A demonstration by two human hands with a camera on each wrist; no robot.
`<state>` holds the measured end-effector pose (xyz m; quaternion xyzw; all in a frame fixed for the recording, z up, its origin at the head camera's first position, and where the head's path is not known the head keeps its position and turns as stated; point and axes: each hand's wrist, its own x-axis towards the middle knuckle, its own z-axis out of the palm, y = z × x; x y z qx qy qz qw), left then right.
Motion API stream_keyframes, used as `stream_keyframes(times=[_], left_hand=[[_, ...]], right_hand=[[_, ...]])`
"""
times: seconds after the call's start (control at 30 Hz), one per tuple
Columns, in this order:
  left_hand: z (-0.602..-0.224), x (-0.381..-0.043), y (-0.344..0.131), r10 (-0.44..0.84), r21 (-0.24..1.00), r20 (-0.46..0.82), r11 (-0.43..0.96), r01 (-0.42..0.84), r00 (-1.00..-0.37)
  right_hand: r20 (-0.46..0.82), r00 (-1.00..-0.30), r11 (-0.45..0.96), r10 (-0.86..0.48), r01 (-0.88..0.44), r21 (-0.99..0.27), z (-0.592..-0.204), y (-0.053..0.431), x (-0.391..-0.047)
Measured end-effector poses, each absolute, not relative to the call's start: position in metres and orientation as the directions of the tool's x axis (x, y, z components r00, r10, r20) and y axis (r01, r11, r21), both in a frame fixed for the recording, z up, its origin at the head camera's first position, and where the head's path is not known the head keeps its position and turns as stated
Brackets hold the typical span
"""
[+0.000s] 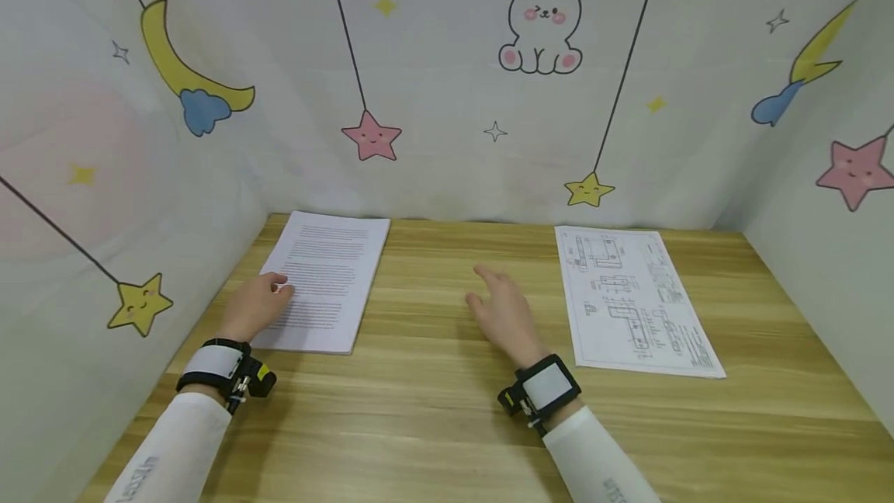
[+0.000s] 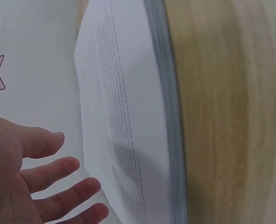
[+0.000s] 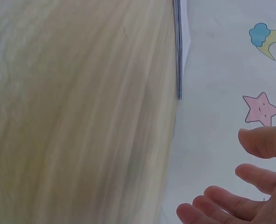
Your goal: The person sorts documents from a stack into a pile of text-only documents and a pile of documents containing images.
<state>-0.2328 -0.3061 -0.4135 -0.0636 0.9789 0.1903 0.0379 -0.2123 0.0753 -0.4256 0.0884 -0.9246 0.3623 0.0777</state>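
A thick stack of printed paper (image 1: 328,270) lies at the left of the table, its top sheet covered in lines of text. My left hand (image 1: 257,305) is over the left side of this stack. In the left wrist view the left hand (image 2: 49,182) has spread, slightly bent fingers holding nothing, with a gap to the stack (image 2: 128,107). Between the stack and a sheet with technical drawings (image 1: 635,301) hovers my right hand (image 1: 508,317), with nothing in it. The right wrist view shows that right hand (image 3: 250,186) with its thumb apart from loosely extended fingers.
The wood-grain table (image 1: 433,410) reaches back to a pale cloth wall (image 1: 447,177) printed with stars, a moon and a rabbit. Cloth also closes off the left and right sides. Each wrist wears a strapped camera, seen at the left wrist (image 1: 226,369) and right wrist (image 1: 539,390).
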Motion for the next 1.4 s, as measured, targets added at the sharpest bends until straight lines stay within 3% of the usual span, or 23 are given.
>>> stream_keyframes(times=[0.5,0.83,1.4], left_hand=[[-0.427,-0.231,-0.33,-0.19,0.386,-0.222,0.883,-0.265,-0.956],[-0.433,-0.236,-0.328,-0.095,0.385,-0.282,0.9,-0.203,-0.955],[-0.438,-0.232,-0.324,-0.055,0.361,-0.24,0.922,-0.142,-0.969]], right_hand=[[0.167,-0.966,0.717,-0.196,-0.258,-0.648,-0.433,0.043,-0.209],[0.167,-0.952,0.716,-0.257,-0.304,-0.628,-0.44,0.028,-0.205],[0.098,-0.939,0.698,-0.328,-0.311,-0.645,-0.443,0.009,-0.203]])
